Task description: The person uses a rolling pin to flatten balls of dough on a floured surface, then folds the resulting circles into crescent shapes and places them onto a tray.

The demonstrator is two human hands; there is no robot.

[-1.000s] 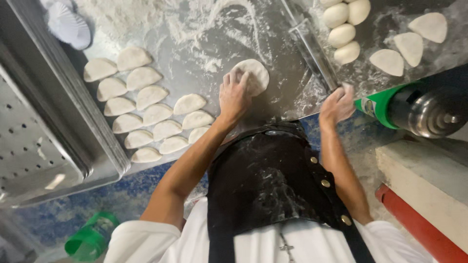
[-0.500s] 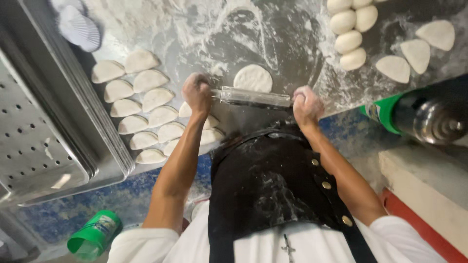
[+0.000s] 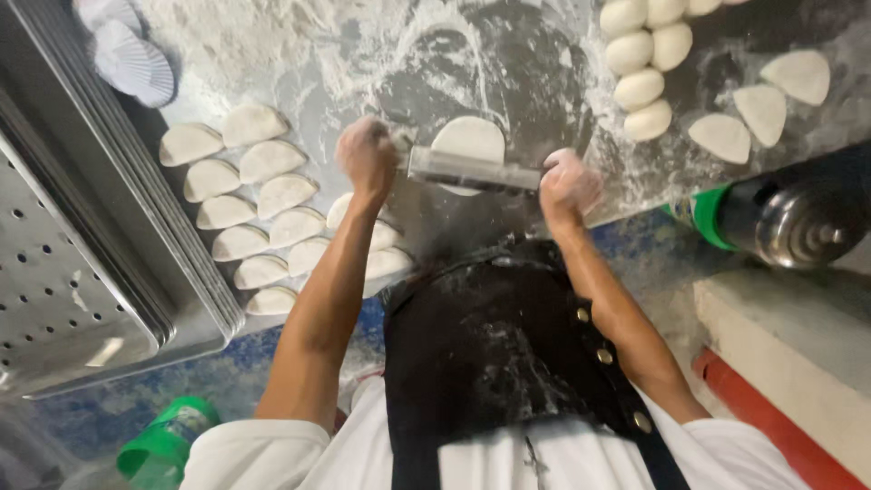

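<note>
A pale rolling pin (image 3: 472, 170) lies across the near edge of a round flat dough disc (image 3: 470, 138) on the floured steel worktop (image 3: 299, 45). My left hand (image 3: 366, 152) grips the pin's left end. My right hand (image 3: 567, 181), dusted with flour, grips its right end. Both fists are closed around the handles.
Several folded half-moon dough pieces (image 3: 245, 204) lie in rows left of my arm. Several dough balls (image 3: 640, 63) and three folded pieces (image 3: 762, 104) sit at the upper right. Perforated metal trays (image 3: 63, 272) stack at left. A steel flask with a green collar (image 3: 771, 218) lies at right.
A second ago my left hand pressed the dough disc and my right hand was off the table. Both hands then took the rolling pin and moved it up onto the disc.
</note>
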